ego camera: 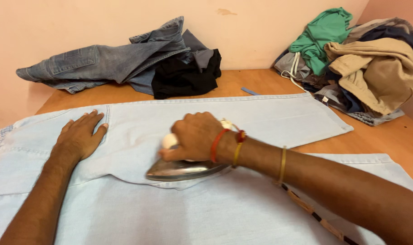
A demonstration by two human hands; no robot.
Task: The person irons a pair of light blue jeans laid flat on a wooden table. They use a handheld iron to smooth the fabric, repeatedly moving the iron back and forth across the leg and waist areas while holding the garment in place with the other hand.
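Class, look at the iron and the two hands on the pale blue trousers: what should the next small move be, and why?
Probably slide the iron a little toward the left hand. The right hand grips its handle with the soleplate flat on the pale blue trousers, and the left hand lies flat, pressing the cloth beside a fold line, so that held stretch looks ready to press.

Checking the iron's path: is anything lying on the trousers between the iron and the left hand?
Nothing visible. The iron, gripped by the right hand, and the flat left hand are separated only by bare, smooth trousers.
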